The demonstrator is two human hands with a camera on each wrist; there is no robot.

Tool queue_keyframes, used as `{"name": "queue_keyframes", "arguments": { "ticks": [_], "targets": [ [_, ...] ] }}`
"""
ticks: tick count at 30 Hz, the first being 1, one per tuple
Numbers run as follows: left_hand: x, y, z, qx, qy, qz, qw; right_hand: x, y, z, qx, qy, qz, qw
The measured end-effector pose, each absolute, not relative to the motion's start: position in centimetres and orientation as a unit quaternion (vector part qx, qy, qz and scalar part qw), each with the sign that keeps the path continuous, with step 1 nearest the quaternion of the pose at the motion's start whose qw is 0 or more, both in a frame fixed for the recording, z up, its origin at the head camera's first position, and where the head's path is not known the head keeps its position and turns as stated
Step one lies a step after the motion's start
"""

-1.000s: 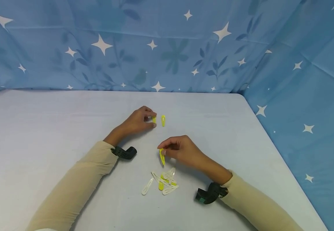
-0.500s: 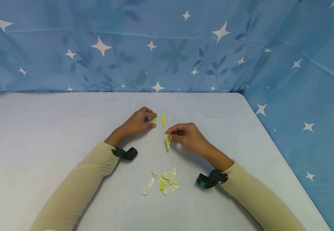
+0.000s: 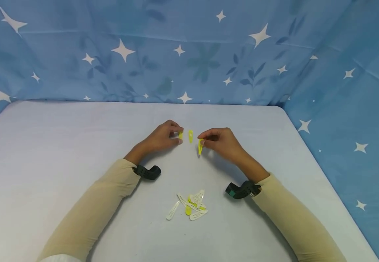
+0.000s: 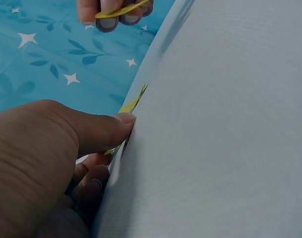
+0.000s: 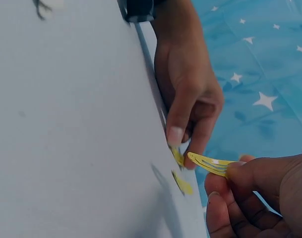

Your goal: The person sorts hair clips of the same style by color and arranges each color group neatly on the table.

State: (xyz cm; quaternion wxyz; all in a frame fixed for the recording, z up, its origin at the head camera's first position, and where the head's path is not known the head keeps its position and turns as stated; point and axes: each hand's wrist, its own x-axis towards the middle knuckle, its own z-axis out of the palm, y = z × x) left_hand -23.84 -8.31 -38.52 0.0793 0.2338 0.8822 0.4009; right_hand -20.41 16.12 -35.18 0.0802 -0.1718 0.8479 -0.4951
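Observation:
Near the far side of the white table, my left hand (image 3: 163,137) holds a yellow snap hair clip (image 3: 180,135) by its ends between thumb and finger, low at the tabletop. Just right of it a second yellow hair clip (image 3: 190,137) lies lengthwise on the cloth. My right hand (image 3: 223,143) pinches a third yellow hair clip (image 3: 200,147) between thumb and fingers, its narrow end pointing toward me. In the right wrist view this held clip (image 5: 210,164) is raised above the table, beside the left fingers.
Closer to me lies a loose pile of white hair clips (image 3: 197,215) with yellow ones (image 3: 188,210) among them. One white clip (image 3: 173,210) lies apart on its left. A blue star-patterned curtain (image 3: 202,65) hangs behind the table (image 3: 94,123) and along its right side.
My right hand has carried its yellow hair clip away from the pile, forward and right, to beside the lying clip. The left hand has stayed in place on its clip.

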Motion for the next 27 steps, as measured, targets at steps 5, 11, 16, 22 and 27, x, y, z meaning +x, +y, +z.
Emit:
{"name": "queue_keyframes", "arguments": {
  "ticks": [5, 11, 16, 22, 27],
  "targets": [
    [-23.6, -8.2, -38.4, 0.213, 0.892, 0.388, 0.085, -21.5, 16.2, -35.4, -0.145, 0.861, -0.481, 0.074],
    [-23.8, -8.0, -38.6, 0.228, 0.886, 0.395, 0.083, -22.7, 16.5, -35.7, -0.109, 0.872, -0.472, 0.072],
    [-23.9, -7.5, -38.8, 0.224, 0.886, 0.395, 0.088, -23.7, 16.8, -36.4, -0.098, 0.873, -0.473, 0.071],
    [-23.8, -7.5, -38.6, 0.215, 0.890, 0.392, 0.092, -24.7, 16.3, -36.9, -0.110, 0.879, -0.460, 0.061],
    [-23.9, -7.8, -38.4, 0.218, 0.889, 0.393, 0.090, -25.2, 15.6, -36.6, -0.117, 0.886, -0.445, 0.057]
  ]
}}
